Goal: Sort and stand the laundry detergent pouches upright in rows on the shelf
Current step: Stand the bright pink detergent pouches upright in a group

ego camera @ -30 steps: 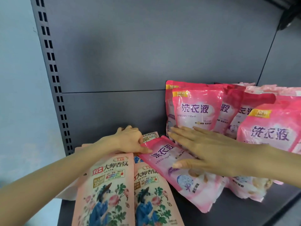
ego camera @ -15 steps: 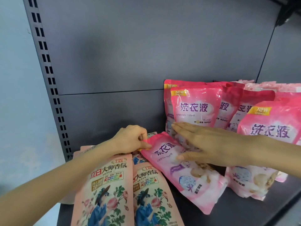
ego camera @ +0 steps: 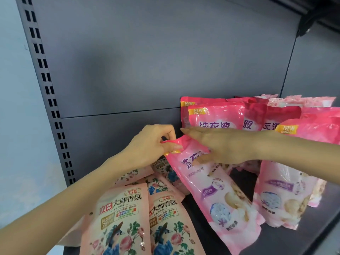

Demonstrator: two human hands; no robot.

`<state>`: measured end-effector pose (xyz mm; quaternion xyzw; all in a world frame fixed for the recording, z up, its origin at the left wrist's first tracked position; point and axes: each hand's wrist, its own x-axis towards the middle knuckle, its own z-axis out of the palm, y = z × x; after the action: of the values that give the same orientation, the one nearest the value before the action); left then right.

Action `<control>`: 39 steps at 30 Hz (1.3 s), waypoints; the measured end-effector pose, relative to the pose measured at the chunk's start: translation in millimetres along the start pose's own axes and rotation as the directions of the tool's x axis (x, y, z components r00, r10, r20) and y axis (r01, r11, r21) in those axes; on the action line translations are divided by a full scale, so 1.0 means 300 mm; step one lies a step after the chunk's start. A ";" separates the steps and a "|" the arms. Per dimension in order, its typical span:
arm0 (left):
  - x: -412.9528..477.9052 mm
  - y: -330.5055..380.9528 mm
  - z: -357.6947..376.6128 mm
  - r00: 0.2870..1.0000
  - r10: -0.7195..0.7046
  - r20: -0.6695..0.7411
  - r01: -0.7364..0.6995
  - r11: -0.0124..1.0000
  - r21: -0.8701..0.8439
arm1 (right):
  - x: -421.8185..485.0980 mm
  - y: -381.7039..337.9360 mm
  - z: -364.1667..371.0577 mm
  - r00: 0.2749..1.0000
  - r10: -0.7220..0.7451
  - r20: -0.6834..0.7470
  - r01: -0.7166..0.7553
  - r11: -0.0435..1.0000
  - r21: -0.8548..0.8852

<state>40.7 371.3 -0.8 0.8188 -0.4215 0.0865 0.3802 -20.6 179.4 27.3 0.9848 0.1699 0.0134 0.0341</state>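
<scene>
While askew, pouch [ego camera: 217,197] seemingly between hands [ego camera: 150,146].

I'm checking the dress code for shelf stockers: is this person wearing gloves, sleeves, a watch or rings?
No. The left hand and right hand are bare: no gloves, and no rings show on the fingers. The left forearm and right forearm are uncovered as far as the picture reaches, with no sleeve, watch or bracelet in view.
</scene>
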 end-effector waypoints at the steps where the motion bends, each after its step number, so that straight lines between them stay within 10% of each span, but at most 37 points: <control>1: 0.002 0.018 -0.011 1.000 0.017 -0.012 -0.017 1.000 -0.015 | -0.004 -0.011 -0.024 0.999 0.028 0.017 -0.028 1.000 0.006; 8: 0.012 0.108 -0.066 0.991 0.093 -0.093 -0.101 0.991 -0.084 | -0.074 -0.078 -0.198 0.977 0.121 -0.177 -0.154 0.970 -0.186; 20: 0.031 0.178 -0.135 0.989 -0.062 0.135 0.092 0.970 -0.227 | -0.133 0.005 -0.257 0.989 0.031 -0.142 -0.029 0.999 0.016; 39: 0.141 0.293 0.011 0.997 -0.076 0.004 0.075 0.970 -0.230 | -0.222 0.219 -0.289 0.980 0.058 -0.191 -0.059 0.998 -0.003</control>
<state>0.3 311.3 65.0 0.7846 -0.3960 0.0247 0.4764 -64.6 100.8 117.4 0.9834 0.1432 0.1095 0.0214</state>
